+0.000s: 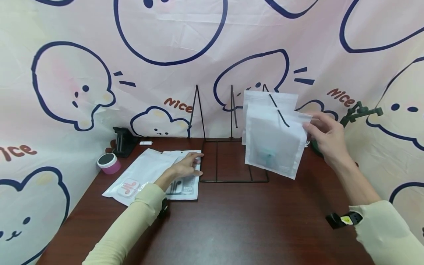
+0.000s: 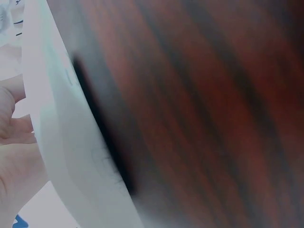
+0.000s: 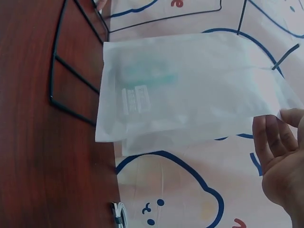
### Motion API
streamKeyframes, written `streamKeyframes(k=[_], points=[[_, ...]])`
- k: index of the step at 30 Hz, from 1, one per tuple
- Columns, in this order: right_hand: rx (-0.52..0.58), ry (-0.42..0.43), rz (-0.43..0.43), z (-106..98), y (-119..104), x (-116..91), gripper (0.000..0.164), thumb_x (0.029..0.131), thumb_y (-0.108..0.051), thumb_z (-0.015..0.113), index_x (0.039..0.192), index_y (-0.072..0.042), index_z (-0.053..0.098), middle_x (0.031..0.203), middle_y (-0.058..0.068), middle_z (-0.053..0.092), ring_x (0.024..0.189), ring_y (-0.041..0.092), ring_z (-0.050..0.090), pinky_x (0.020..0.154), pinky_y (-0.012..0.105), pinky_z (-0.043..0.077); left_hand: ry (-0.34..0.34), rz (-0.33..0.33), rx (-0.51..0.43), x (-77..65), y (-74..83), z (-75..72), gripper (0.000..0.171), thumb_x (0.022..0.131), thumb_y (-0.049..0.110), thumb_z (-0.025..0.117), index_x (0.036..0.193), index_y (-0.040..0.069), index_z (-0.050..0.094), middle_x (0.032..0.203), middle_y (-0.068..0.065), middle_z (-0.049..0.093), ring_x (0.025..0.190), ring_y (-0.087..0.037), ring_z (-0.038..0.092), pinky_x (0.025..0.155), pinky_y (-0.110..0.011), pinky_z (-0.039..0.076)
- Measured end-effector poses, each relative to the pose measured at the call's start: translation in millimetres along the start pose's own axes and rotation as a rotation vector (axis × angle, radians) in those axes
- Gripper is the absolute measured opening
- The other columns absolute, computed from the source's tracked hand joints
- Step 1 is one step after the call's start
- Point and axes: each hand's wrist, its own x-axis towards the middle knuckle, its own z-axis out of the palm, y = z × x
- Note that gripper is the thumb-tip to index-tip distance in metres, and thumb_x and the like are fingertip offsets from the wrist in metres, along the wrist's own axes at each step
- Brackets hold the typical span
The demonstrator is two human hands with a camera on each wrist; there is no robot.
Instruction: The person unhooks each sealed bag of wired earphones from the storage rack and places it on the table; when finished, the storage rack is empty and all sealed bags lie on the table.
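On the right side of a black wire rack (image 1: 216, 162), a frosted white pouch (image 1: 276, 141) hangs on a slanted hook (image 1: 283, 119), with a greenish item faintly showing through it. Another white pouch (image 1: 254, 96) hangs just behind. My right hand (image 1: 328, 134) pinches the front pouch's upper right corner between thumb and fingers. My left hand (image 1: 183, 167) lies over flat white packages (image 1: 150, 162), its fingertips at the rack's left edge. One package pictures a white case (image 1: 128, 187), another dark earphones (image 1: 175, 187). In the left wrist view, a pale surface partly hides the left hand (image 2: 14, 166).
A pink jar with a dark lid (image 1: 108, 163) and a black stand (image 1: 124, 141) are at the back left, near a small white item (image 1: 145, 143). A green jointed holder (image 1: 359, 112) stands at the right. Bundled white cable (image 3: 119, 216) lies by the printed backdrop (image 3: 175, 190).
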Motion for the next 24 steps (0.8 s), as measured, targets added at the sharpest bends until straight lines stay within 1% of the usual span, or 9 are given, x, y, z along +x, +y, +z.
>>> streamKeyframes(k=[1,3,6,8,10,14,18,21,24], points=[[0.011,0.007,0.004,-1,0,-3,0.032,0.101,-0.015,0.069,0.132,-0.009,0.068,0.116,-0.014,0.065,0.088,0.006,0.067,0.072,0.017,0.058,0.001,0.0,-0.001,0.2,-0.2,0.0,0.081,0.092,0.003,0.076,0.161,0.01,0.035,0.15,-0.015,0.036,0.13,-0.033,0.045,0.118,-0.052,0.035],[0.069,0.012,0.009,-4,-1,-9,0.03,0.1,-0.012,0.069,0.13,-0.007,0.069,0.117,-0.01,0.065,0.089,0.007,0.067,0.072,0.016,0.058,0.002,0.001,-0.001,0.5,-0.1,0.2,0.081,0.092,0.003,0.077,0.161,0.01,0.035,0.15,-0.015,0.036,0.129,-0.033,0.045,0.117,-0.052,0.036],[0.156,0.013,0.007,-8,-3,-19,0.028,0.099,-0.008,0.071,0.126,-0.006,0.072,0.114,-0.009,0.07,0.088,0.009,0.067,0.071,0.016,0.058,0.001,0.002,0.003,0.8,-0.4,0.4,0.081,0.092,0.003,0.077,0.161,0.01,0.035,0.149,-0.016,0.036,0.128,-0.032,0.046,0.116,-0.052,0.037],[0.229,0.012,-0.004,-10,-4,-25,0.026,0.098,-0.004,0.07,0.124,-0.004,0.072,0.11,-0.007,0.073,0.086,0.011,0.068,0.069,0.017,0.058,0.002,0.003,0.012,0.9,-0.6,0.8,0.081,0.092,0.004,0.077,0.161,0.01,0.035,0.15,-0.016,0.036,0.128,-0.032,0.046,0.116,-0.052,0.037],[0.279,0.006,-0.023,-12,-5,-32,0.026,0.097,-0.001,0.069,0.123,-0.003,0.072,0.108,-0.006,0.075,0.086,0.01,0.068,0.069,0.018,0.059,0.002,0.006,0.022,0.9,-0.8,0.9,0.081,0.092,0.004,0.076,0.161,0.01,0.035,0.151,-0.016,0.035,0.129,-0.032,0.046,0.116,-0.052,0.037],[0.375,-0.001,-0.046,-15,-8,-44,0.026,0.096,0.004,0.068,0.122,0.002,0.071,0.106,-0.001,0.076,0.082,0.012,0.07,0.067,0.019,0.06,0.005,0.006,0.035,0.8,-0.9,1.0,0.08,0.093,0.004,0.076,0.161,0.01,0.036,0.152,-0.016,0.035,0.129,-0.031,0.046,0.116,-0.051,0.038],[0.384,0.034,-0.04,-17,-11,-56,0.026,0.096,0.005,0.068,0.121,0.003,0.072,0.105,0.0,0.077,0.08,0.013,0.069,0.066,0.017,0.058,0.009,0.004,0.044,1.0,-0.5,1.0,0.08,0.092,0.004,0.077,0.161,0.01,0.036,0.151,-0.016,0.036,0.128,-0.031,0.046,0.116,-0.051,0.039],[0.342,0.072,-0.038,-18,-17,-65,0.025,0.095,0.005,0.069,0.12,0.002,0.073,0.105,-0.002,0.077,0.082,0.012,0.067,0.064,0.015,0.054,0.009,0.003,0.045,0.5,0.6,0.7,0.08,0.092,0.004,0.077,0.161,0.01,0.036,0.151,-0.016,0.036,0.129,-0.032,0.046,0.116,-0.051,0.038],[0.298,0.086,-0.042,-19,-23,-72,0.024,0.095,0.007,0.068,0.118,0.004,0.073,0.102,-0.002,0.077,0.081,0.012,0.068,0.065,0.014,0.054,0.004,0.0,0.036,0.6,1.1,0.4,0.081,0.091,0.004,0.078,0.161,0.01,0.036,0.151,-0.016,0.036,0.129,-0.032,0.046,0.116,-0.051,0.038]])
